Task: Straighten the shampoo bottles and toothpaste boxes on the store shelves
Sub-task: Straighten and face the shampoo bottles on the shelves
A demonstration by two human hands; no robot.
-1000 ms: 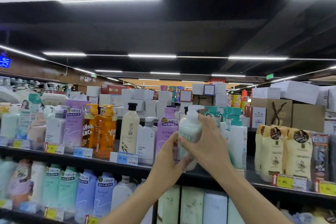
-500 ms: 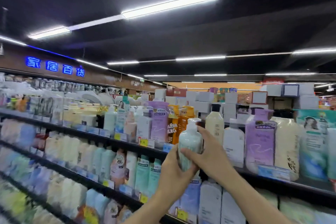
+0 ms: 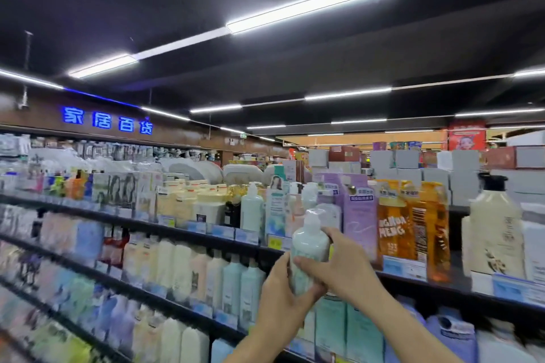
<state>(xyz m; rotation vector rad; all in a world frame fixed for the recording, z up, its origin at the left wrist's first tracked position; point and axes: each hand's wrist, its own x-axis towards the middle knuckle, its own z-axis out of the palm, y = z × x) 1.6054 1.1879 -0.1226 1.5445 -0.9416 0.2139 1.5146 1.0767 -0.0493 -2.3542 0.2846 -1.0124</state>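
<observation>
Pump bottle: a pale mint bottle (image 3: pixel 309 247) with a white pump head, upright and gripped by both hands in front of the top shelf's front edge; its base is hidden behind the hands.
Left hand: the left hand (image 3: pixel 281 300) cups the lower part of the bottle from the left, its fingers (image 3: pixel 284 267) curled round the side.
Right hand: the right hand (image 3: pixel 342 268) clasps the bottle from the right, fingers (image 3: pixel 306 261) wrapped across its front at mid-height.
Top shelf: the top shelf (image 3: pixel 182 229) is a dark board running from far left to right, crowded with bottles and boxes, with price tags (image 3: pixel 404 267) along its lip.
Neighbours: a purple pack (image 3: pixel 359 215) stands just behind and to the right of the held bottle; next to it stand orange bottles (image 3: pixel 413 224), then a cream bottle (image 3: pixel 495 227) with a black cap.
Left of the bottle: a white pump bottle (image 3: pixel 251 209) and a pale box printed with a portrait (image 3: pixel 275 209).
Lower shelf: a row of pastel bottles (image 3: pixel 236 286), blurred.
Background: a blue lit sign (image 3: pixel 107 121) on the far wall, strip lights (image 3: pixel 315 1) on a dark ceiling, stacked white boxes (image 3: pixel 413 162) behind the shelving.
</observation>
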